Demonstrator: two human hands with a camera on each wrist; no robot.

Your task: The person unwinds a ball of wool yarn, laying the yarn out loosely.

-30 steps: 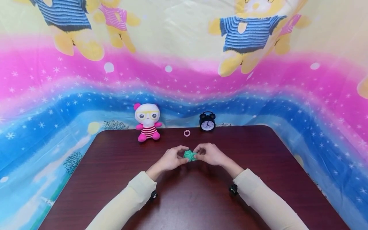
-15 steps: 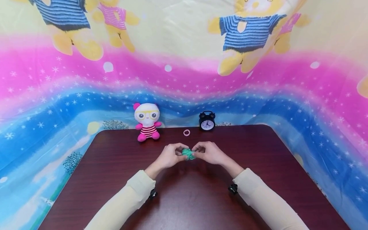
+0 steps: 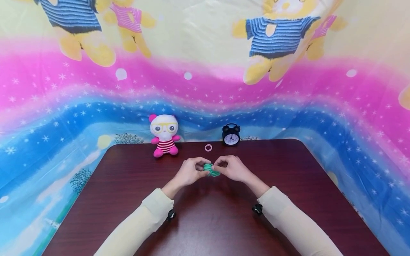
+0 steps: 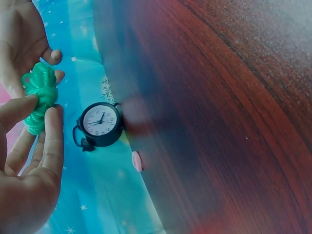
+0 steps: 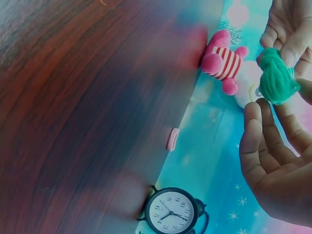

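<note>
A small bundle of green yarn (image 3: 212, 170) is held above the middle of the table, between both hands. My left hand (image 3: 188, 173) pinches its left side between thumb and fingers; the left wrist view shows the wound strands of the yarn (image 4: 43, 92) in that grip. On the other side, the thumb and forefinger of my right hand (image 3: 234, 168) meet at the yarn. Seen from the right wrist, the right thumb touches a pointed end of the yarn (image 5: 277, 80), while the other fingers of the right hand (image 5: 278, 183) spread below it.
Along the back of the dark wood table (image 3: 205, 220) sit a pink-and-white panda plush (image 3: 164, 135), a pale pink ring-shaped band (image 3: 206, 149) and a black twin-bell alarm clock (image 3: 231, 138). A patterned cloth (image 3: 205, 89) hangs behind and around the table.
The right hand has shifted slightly up and left against the yarn, and the yarn has turned a little in the fingers. The left hand keeps its hold. The things on the table are unmoved.
</note>
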